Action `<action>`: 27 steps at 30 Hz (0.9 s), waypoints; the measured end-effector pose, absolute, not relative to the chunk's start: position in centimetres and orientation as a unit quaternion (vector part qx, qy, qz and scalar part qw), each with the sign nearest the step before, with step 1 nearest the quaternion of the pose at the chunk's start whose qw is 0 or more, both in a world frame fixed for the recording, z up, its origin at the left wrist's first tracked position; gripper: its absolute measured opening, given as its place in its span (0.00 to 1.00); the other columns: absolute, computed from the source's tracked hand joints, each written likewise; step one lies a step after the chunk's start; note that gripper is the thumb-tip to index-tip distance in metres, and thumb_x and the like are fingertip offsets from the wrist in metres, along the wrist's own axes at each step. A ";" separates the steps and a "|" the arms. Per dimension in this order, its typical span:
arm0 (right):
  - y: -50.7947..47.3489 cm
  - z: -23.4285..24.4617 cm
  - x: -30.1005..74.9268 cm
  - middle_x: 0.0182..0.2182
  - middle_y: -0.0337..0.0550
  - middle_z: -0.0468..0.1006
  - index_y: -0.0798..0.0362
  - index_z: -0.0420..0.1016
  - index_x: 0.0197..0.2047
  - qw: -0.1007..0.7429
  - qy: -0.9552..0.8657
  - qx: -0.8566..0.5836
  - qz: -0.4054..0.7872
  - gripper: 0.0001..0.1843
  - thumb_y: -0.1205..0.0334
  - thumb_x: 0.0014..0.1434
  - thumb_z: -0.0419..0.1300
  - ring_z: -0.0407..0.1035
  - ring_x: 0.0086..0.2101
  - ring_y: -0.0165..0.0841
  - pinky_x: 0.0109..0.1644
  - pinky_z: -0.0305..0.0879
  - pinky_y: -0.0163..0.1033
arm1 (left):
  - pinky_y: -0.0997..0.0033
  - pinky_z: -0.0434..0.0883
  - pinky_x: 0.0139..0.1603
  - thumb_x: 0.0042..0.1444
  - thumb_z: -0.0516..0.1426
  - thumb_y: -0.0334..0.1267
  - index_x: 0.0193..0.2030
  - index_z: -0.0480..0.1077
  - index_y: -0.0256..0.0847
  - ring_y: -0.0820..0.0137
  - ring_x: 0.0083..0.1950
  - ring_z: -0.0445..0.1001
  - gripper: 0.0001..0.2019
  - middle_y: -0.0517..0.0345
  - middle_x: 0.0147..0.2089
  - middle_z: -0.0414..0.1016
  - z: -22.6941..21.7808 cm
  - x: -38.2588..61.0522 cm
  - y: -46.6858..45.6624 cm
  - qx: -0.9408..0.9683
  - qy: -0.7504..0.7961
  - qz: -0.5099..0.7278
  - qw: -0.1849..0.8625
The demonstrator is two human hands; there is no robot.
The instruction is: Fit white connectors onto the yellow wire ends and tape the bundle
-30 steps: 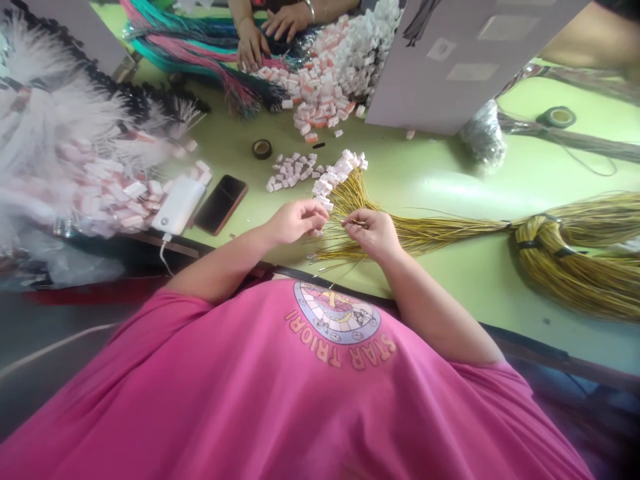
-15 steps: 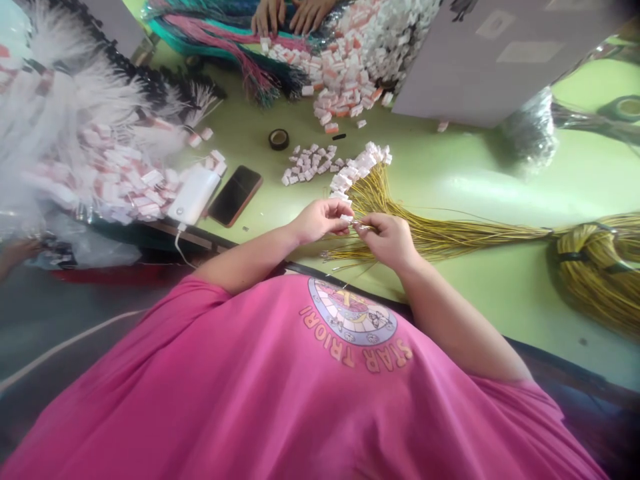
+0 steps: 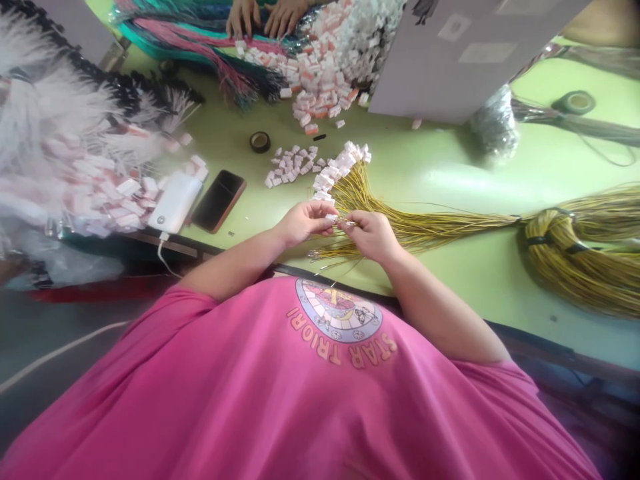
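Observation:
My left hand (image 3: 303,222) pinches a small white connector (image 3: 331,217) above the green table (image 3: 450,180). My right hand (image 3: 369,233) pinches the end of a yellow wire (image 3: 349,222) right against that connector. The two hands meet fingertip to fingertip. Under them fans a bundle of yellow wires (image 3: 425,227), some of them ending in a row of white connectors (image 3: 340,170). A small heap of loose white connectors (image 3: 290,167) lies just beyond my left hand.
A phone (image 3: 219,200) and a white power bank (image 3: 175,202) lie left of my hands. A tape roll (image 3: 260,141) sits beyond them. A coil of yellow wire (image 3: 580,260) lies right. Another person's hands (image 3: 260,15) work at coloured wires and a connector pile (image 3: 340,60) across the table.
My hands have closed together, bringing the wire end up to the connector. The other person's hands shifted on the coloured wires. The view swung slightly.

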State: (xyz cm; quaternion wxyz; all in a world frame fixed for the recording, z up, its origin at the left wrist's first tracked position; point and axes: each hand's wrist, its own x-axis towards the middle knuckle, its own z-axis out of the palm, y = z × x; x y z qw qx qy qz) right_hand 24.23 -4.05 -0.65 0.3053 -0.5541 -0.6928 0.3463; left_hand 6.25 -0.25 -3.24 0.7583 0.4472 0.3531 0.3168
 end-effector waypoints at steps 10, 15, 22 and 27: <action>-3.9 -0.5 24.2 0.17 0.36 0.67 0.57 0.75 0.26 0.286 -0.689 -0.576 0.334 0.13 0.58 0.52 0.56 0.56 0.22 0.25 0.28 0.52 0.33 | 0.77 0.71 0.30 0.42 0.69 0.35 0.35 0.70 0.32 0.78 0.25 0.72 0.16 0.61 0.27 0.74 -2.3 6.2 -0.4 0.433 0.371 0.321 0.756; -4.0 -1.0 24.1 0.18 0.37 0.67 0.57 0.75 0.25 0.281 -0.701 -0.568 0.328 0.13 0.57 0.52 0.55 0.57 0.22 0.25 0.28 0.52 0.33 | 0.76 0.70 0.29 0.43 0.67 0.31 0.34 0.71 0.32 0.78 0.24 0.71 0.12 0.61 0.24 0.73 -2.0 6.5 -0.6 0.485 0.398 0.313 0.713; -3.8 -1.2 24.1 0.17 0.36 0.64 0.56 0.72 0.24 0.274 -0.672 -0.602 0.333 0.13 0.56 0.52 0.56 0.55 0.22 0.25 0.28 0.50 0.33 | 0.75 0.70 0.30 0.46 0.64 0.29 0.34 0.72 0.30 0.77 0.24 0.71 0.08 0.60 0.25 0.73 -1.7 6.8 -1.1 0.506 0.441 0.313 0.672; -3.7 -1.2 23.9 0.17 0.36 0.65 0.55 0.68 0.22 0.281 -0.679 -0.605 0.308 0.11 0.59 0.51 0.55 0.56 0.22 0.26 0.28 0.51 0.33 | 0.76 0.68 0.29 0.46 0.63 0.27 0.33 0.71 0.31 0.77 0.24 0.71 0.07 0.60 0.24 0.72 -2.1 7.1 -0.9 0.506 0.434 0.314 0.677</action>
